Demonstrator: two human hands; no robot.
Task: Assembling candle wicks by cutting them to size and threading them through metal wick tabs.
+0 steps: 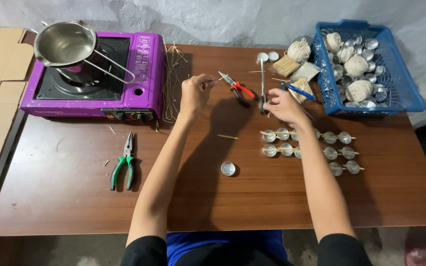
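From the head view, looking down over the brown wooden table [75, 197]: the left hand [195, 93] is raised with fingers pinched on a short pale bit of wick or stick, too small to tell which; the right hand [279, 106] is closed around the lower end of a thin upright metal tool [262, 79], just beside the red-handled pliers [240, 88]; below the right forearm lie rows of small round silver tin cups [338, 152] with thin sticks laid across them; a single silver tin cup [228, 169] sits apart, nearer the person; green-handled pliers [124, 165] lie well to the left; a purple portable gas stove [99, 79] carries a steel pouring pot [65, 43]; a blue plastic basket [410, 98] holds string balls and more cups; this looks like the wick-fitting step, and the next move calls for steady, fine alignment of both hands
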